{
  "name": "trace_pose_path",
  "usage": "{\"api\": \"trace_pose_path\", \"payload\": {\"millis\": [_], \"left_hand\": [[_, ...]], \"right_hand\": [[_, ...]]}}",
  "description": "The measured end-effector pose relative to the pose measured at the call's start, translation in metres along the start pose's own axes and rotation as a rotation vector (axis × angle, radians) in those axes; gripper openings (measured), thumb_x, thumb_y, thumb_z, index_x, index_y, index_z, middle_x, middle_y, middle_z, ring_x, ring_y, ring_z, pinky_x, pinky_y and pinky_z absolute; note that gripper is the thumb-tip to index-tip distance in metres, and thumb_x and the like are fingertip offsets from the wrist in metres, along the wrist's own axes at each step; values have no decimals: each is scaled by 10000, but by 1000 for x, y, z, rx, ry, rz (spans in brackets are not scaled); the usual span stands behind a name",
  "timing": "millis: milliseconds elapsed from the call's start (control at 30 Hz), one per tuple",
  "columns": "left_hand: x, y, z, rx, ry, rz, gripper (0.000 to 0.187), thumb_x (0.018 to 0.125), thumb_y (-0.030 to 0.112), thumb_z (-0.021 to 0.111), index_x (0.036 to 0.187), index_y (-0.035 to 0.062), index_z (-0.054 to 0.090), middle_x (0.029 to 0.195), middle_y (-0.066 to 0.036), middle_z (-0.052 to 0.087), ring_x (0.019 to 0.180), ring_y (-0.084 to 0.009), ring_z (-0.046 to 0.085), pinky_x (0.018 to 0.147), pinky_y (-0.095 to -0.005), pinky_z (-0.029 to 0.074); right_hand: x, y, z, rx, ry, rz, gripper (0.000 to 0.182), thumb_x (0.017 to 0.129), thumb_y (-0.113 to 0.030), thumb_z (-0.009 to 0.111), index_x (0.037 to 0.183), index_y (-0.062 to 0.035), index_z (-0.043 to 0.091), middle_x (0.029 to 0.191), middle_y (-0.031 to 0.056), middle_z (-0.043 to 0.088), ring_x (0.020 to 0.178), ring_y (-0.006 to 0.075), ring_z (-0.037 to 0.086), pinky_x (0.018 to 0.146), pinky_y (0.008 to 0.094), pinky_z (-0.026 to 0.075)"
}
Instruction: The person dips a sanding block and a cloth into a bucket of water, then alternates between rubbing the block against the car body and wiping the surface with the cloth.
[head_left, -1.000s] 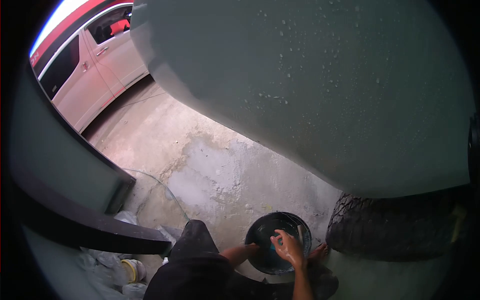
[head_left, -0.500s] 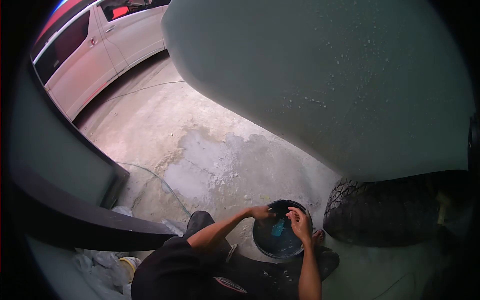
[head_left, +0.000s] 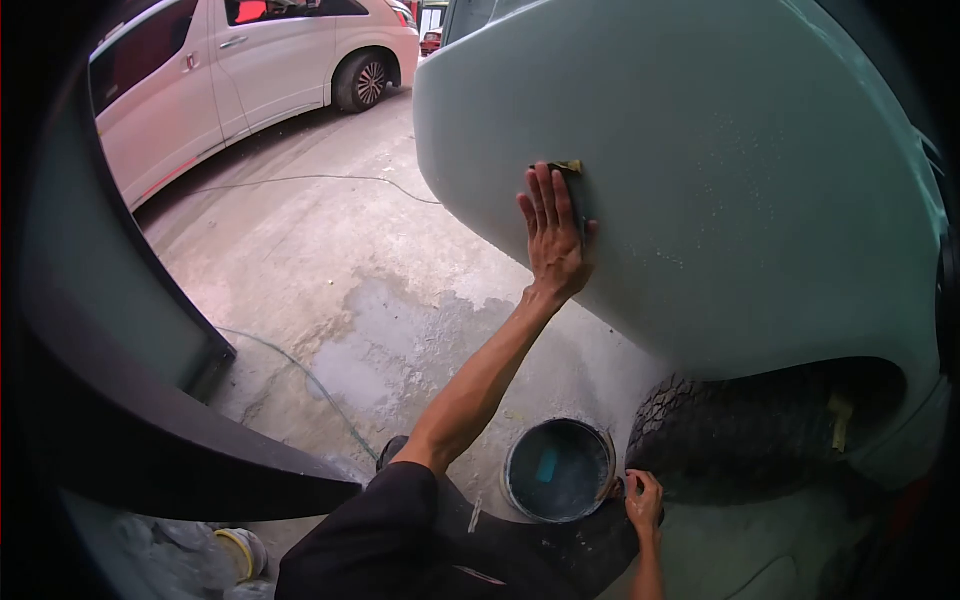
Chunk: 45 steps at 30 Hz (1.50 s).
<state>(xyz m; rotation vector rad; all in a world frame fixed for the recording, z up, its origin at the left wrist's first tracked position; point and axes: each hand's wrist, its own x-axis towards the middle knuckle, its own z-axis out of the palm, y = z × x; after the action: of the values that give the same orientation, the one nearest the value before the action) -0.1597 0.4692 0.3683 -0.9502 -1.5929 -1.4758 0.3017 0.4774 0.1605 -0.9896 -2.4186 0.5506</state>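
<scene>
My left hand [head_left: 552, 235] lies flat against the pale grey-green car body panel [head_left: 640, 130]. Under its fingers and thumb is a dark sanding block with a tan sheet of sandpaper [head_left: 570, 167] poking out at the top; most of it is hidden. Beside the tyre [head_left: 730, 440], my right hand [head_left: 644, 500] hangs low with fingers loosely bent and a little apart, nothing visible in it. A round black bucket [head_left: 509, 470] stands on the floor between my legs, holding dark liquid and a teal rectangular piece [head_left: 547, 464].
A white van [head_left: 270, 80] is parked beyond. A dark-edged panel [head_left: 150, 250] runs down the left side. A thin hose [head_left: 300, 370] crosses the concrete floor. Clear plastic and a yellow-rimmed tub [head_left: 240, 553] lie at lower left. Water drops dot the panel [head_left: 665, 258].
My left hand has gone from above the bucket up onto the panel, with the sanding block under it. My right hand has moved down from over the bucket to its right side. The view has shifted upward.
</scene>
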Motion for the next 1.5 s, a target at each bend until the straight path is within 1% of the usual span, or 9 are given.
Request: {"api": "trace_pose_path", "payload": {"millis": [67,267,433,533,800,933,1133,1267,1500], "left_hand": [[6,-42,-16,166,-131,111,843,1071,479,370,1688,55,-19,1770,-177,-16,1637,-351,-16,1293,-574,-64],[120,-83,-50,-6,199,-441,734,1137,494,185,1684,37,13,1760,-205,42,1634,-363,-1,1289,-599,7],[44,-69,-38,186,-92,115,811,1096,520,296,1688,55,-3,1768,-180,19,1636,-358,-10,1294,-600,-12],[126,-105,-71,-91,78,-510,828,1089,516,330,1686,45,1,1768,-181,26,1636,-359,-8,1296,-597,-16],[80,-59,-49,161,17,69,791,1114,537,243,1682,33,23,1750,-229,68,1628,-393,34,1291,-605,11],[133,-87,-56,-36,212,-511,806,1114,544,230,1675,15,-4,1756,-207,67,1629,-384,23,1300,-575,4],[48,-41,-20,154,-34,104,849,1092,563,281,1680,25,-11,1768,-180,24,1636,-350,19,1305,-544,-29],[140,-65,-65,-147,122,-530,816,1115,587,150,1669,-1,36,1746,-234,76,1630,-360,51,1310,-544,35],[38,-12,0,161,-83,185,839,1093,560,246,1678,13,-4,1760,-211,12,1636,-353,-7,1309,-522,-17]], "right_hand": [[-30,18,-27,-68,26,103,278,1058,-251,617,1060,-7,751,953,153,739,940,351,708,862,456,530],[-79,61,-16,-142,234,273,370,1089,-374,570,1032,-58,754,1064,82,705,1115,318,588,992,451,455],[-44,26,1,-226,169,277,321,1061,-352,611,1020,-72,761,1043,66,679,1149,307,557,1056,494,394],[-48,58,11,-181,267,304,259,1007,-297,690,935,-54,745,949,83,670,1085,321,571,983,499,429],[-27,48,20,-287,223,256,338,970,-336,746,841,-23,738,876,108,656,1008,319,586,904,484,471],[-35,73,20,-293,277,372,367,960,-340,752,780,-22,723,865,113,653,1009,333,591,894,490,473],[-17,43,22,-298,142,330,310,939,-349,751,816,-65,735,926,70,660,1091,317,577,1019,531,396],[-27,59,19,-294,174,409,347,937,-358,746,784,-47,736,907,81,673,1073,324,587,1007,488,434],[0,21,20,-349,47,272,277,908,-326,758,792,-75,765,947,77,705,1114,301,588,1026,529,399]]}}
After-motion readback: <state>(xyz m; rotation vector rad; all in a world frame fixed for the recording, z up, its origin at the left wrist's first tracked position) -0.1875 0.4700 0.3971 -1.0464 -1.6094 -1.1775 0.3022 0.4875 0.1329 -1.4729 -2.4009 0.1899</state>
